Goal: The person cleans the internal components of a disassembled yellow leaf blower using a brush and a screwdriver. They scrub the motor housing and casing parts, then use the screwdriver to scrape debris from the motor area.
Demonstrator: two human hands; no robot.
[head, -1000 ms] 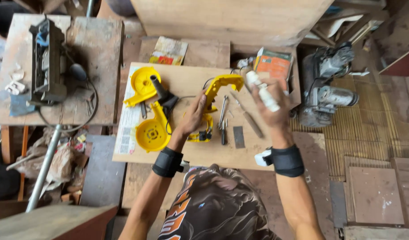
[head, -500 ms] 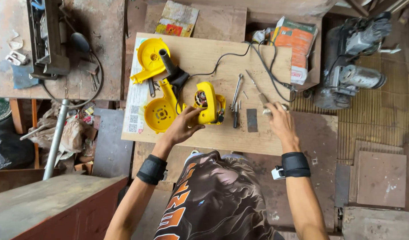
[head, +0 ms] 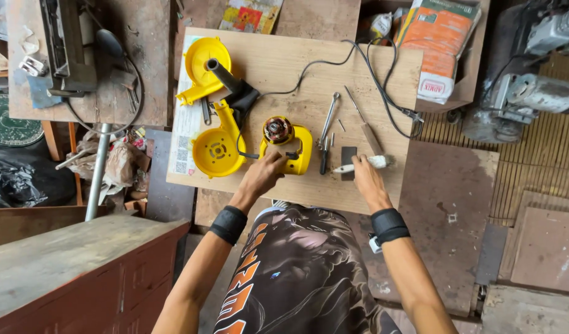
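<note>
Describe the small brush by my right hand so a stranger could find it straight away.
Start at the pale wooden board on the workbench. Near its front edge the right hand touches a small white brush lying crosswise, bristles toward the board's right side. Unlike the upright metal wrench and wooden-handled screwdriver behind it, it is white and bristled.

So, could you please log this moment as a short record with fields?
Surface: plywood board
Left hand: grips yellow motor housing, motor end up
Right hand: holds small brush flat on the board
Beside the housing: two yellow shell halves, black nozzle
Between the hands: pliers, screwdriver
Cable: black cord across the board
</note>
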